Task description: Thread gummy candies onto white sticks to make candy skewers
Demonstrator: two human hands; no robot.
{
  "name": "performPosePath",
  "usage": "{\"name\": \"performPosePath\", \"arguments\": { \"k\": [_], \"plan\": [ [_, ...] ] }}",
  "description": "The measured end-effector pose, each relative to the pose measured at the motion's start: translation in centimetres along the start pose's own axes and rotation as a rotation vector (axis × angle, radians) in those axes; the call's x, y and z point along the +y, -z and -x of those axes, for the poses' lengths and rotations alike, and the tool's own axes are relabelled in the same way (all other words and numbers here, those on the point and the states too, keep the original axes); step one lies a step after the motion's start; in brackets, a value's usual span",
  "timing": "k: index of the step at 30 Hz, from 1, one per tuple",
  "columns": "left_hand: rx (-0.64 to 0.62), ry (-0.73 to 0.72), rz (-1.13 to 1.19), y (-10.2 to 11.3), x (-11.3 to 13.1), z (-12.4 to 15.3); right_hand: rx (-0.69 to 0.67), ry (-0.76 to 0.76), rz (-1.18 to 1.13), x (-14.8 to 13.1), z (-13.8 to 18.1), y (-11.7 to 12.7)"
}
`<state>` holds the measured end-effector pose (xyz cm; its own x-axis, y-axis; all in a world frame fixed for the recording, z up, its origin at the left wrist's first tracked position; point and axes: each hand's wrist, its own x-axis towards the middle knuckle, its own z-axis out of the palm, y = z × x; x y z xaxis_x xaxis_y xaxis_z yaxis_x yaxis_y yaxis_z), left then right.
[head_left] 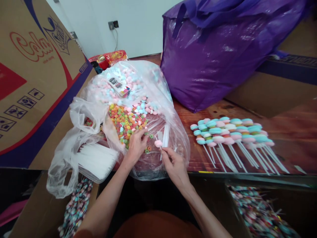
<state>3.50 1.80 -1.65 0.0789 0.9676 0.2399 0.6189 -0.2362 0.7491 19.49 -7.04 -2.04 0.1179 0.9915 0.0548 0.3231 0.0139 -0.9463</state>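
My right hand (174,167) pinches a thin white stick (160,154) with a pink marshmallow (158,143) at its upper end. To its left, my left hand (136,143) is over the edge of a heap of colourful ring gummies (126,120), its fingers bent inward. Whatever sits between those fingertips is too small to make out. Beneath both hands lies a clear plastic bag (182,145), spread over the table. Pink and blue marshmallows (143,107) rest behind the gummies, and loose white sticks (165,135) lie beside my right hand.
Finished marshmallow skewers (230,130) lie in rows on the wooden table (183,114). A tub of white sticks (95,162) stands left. A purple bag (213,59) and a large carton (42,82) flank the work area. Below are boxes of wrapped skewers (264,211).
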Motion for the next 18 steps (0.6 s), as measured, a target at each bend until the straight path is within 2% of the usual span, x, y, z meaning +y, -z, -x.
{"name": "performPosePath", "arguments": {
  "k": [3, 8, 11, 15, 18],
  "plan": [
    [-0.032, -0.088, -0.096, 0.1, 0.5, -0.1, 0.014, 0.013, -0.003, 0.1, -0.1, -0.2],
    [-0.271, -0.191, -0.306, 0.3, 1.8, -0.9, 0.011, 0.007, -0.01, 0.1, 0.1, -0.2],
    [-0.355, -0.177, -0.36, 0.4, 2.2, -1.6, 0.013, -0.005, -0.019, 0.0, 0.3, -0.1],
    [-0.323, -0.112, -0.283, 0.2, 2.0, -2.3, 0.02, -0.014, -0.038, 0.0, 0.3, -0.1],
    [-0.247, -0.015, -0.022, 0.0, 1.4, -2.4, 0.009, -0.023, -0.069, 0.0, 0.4, -0.1]
  ]
}}
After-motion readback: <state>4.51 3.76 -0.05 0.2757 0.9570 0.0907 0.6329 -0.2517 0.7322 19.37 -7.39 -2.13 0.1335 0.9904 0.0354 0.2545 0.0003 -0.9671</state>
